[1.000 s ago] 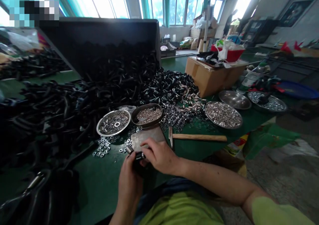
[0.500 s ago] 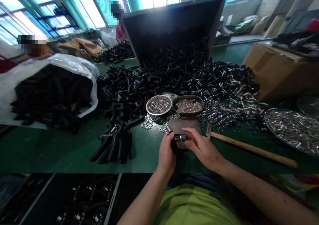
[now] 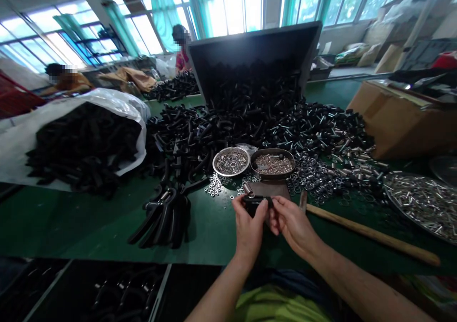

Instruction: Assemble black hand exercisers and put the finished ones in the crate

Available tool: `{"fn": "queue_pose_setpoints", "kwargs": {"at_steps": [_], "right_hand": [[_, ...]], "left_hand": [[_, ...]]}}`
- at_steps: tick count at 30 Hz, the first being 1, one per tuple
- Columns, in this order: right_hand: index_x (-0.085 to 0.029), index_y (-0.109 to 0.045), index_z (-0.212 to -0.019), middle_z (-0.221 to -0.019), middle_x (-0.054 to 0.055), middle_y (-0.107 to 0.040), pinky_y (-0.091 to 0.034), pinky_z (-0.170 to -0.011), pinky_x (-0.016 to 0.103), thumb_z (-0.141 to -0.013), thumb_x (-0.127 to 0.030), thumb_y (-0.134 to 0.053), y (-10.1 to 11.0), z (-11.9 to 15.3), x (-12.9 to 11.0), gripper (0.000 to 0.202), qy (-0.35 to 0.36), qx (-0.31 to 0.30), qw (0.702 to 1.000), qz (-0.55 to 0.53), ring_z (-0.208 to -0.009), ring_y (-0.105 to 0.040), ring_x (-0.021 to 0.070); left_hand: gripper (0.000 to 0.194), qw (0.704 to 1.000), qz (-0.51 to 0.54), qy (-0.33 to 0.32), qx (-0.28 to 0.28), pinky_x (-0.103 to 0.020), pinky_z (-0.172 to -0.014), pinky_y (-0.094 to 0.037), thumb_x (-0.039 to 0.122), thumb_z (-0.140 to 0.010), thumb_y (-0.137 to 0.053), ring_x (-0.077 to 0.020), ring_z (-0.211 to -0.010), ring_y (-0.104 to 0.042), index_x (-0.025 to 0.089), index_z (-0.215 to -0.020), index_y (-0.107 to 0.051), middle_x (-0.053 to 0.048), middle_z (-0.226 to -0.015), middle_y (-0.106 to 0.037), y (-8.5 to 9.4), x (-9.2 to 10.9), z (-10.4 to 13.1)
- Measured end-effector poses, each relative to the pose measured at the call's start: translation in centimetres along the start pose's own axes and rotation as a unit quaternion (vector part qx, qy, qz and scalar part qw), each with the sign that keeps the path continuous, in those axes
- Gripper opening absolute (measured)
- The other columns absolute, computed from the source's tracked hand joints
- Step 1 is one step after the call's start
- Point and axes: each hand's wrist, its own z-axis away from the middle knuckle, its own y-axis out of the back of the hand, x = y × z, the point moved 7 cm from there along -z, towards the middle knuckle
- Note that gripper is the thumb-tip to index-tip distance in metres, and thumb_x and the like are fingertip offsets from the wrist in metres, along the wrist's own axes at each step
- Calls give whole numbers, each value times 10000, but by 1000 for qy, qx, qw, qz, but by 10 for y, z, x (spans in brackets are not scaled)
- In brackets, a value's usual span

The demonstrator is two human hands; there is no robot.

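My left hand (image 3: 248, 229) is closed round the body of a black hand grip exerciser (image 3: 254, 201), its thumb lying over the near side. A metal coil spring (image 3: 247, 189) sticks up at the left end. My right hand (image 3: 294, 222) pinches the right end of the same exerciser, and its fingertips cover that end. Both hands are just in front of a flat metal plate (image 3: 274, 189) on the green bench. A hammer (image 3: 371, 231) with a wooden handle lies right of my right hand. Several black grip exercisers (image 3: 166, 217) lie bunched to the left.
Beyond my hands stand a round metal bowl (image 3: 214, 170) and an oval tin (image 3: 273, 177) of small parts. Black handles (image 3: 228, 122) and metal rings (image 3: 314, 174) are heaped behind. A tray of pins (image 3: 423, 208), a cardboard box (image 3: 410, 122) and a white sack (image 3: 141, 153) flank them.
My right fingers have closed onto the exerciser's right end, hiding the ridged knob seen there before. My left thumb has shifted along the body. The whole view has tilted up slightly.
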Motion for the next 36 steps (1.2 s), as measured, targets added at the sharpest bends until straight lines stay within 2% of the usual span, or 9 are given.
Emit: {"fn": "queue_pose_setpoints", "kwargs": {"at_steps": [3, 7, 12, 15, 19, 24, 26, 30, 36], "right_hand": [[-196, -498, -827, -622, -40, -517, -402, -397, 208, -745, -429, -613, 1, -8, 5, 273, -6, 13, 998, -59, -481, -488, 94], [-202, -498, -852, -573, -61, -511, -397, -400, 208, -801, -462, -528, 12, -16, 7, 266, 22, 24, 995, 90, -433, -488, 90], [-197, -482, -871, -533, -59, -527, -414, -394, 230, -819, -496, -453, 18, -30, 7, 305, -10, -95, 972, 217, -429, -528, 120], [-174, -554, -906, -670, -6, -622, -405, -417, 232, -832, -381, -457, 30, -47, -23, 240, 25, -107, 923, 370, -477, -548, 116], [-177, -642, -878, -776, 25, -677, -446, -592, 266, -832, -256, -469, 45, -72, -88, 195, 159, -10, 820, 549, -650, -603, 140], [-179, -688, -891, -926, 40, -699, -429, -782, 266, -850, -230, -503, 18, -105, -107, 196, 230, -11, 701, 675, -864, -611, 159], [-189, -703, -875, -933, 37, -697, -412, -818, 262, -840, -222, -526, -3, -122, -99, 183, 237, -33, 683, 690, -902, -595, 162], [-197, -717, -881, -947, 57, -686, -398, -832, 270, -840, -222, -534, -41, -158, -88, 190, 247, -46, 636, 729, -973, -548, 193], [-189, -709, -903, -997, 100, -651, -427, -808, 279, -857, -196, -513, -65, -207, -92, 201, 233, -32, 563, 793, -1043, -504, 222]], "left_hand": [[481, 995, -94, -19, 23, -344, -809, -419, 431, -710, -662, -229, -915, -572, 187, -1057, -434, -76, -973, -594, -4, -1, -1], [695, 985, -164, 0, -56, -341, -739, -420, 469, -573, -762, -259, -863, -595, 191, -1114, -428, -80, -948, -616, -13, -6, -11], [568, 960, -214, -35, -179, -280, -641, -414, 472, -597, -735, -217, -763, -608, 198, -1029, -489, -42, -857, -642, -17, -1, -28], [549, 910, -322, -69, -251, -273, -589, -402, 447, -576, -735, -230, -738, -612, 190, -999, -497, -50, -843, -646, -22, -6, -32], [545, 823, -465, -132, -297, -321, -661, -436, 423, -576, -702, -274, -815, -612, 174, -1021, -509, -87, -905, -634, -34, -14, -31], [781, 773, -522, -234, -273, -429, -914, -388, 466, -581, -707, -314, -1055, -507, 156, -1248, -445, -134, -1143, -551, -44, -10, -22], [822, 777, -527, -242, -246, -449, -933, -373, 482, -619, -695, -316, -1084, -478, 151, -1309, -396, -141, -1183, -523, -41, -10, -17], [612, 814, -514, -211, -172, -431, -879, -399, 476, -672, -686, -285, -1024, -491, 151, -1157, -501, -113, -1105, -544, -29, -17, -8], [548, 838, -483, -210, -144, -429, -867, -391, 468, -640, -724, -263, -979, -491, 206, -1076, -522, -54, -1043, -560, -24, -24, -6]]}}
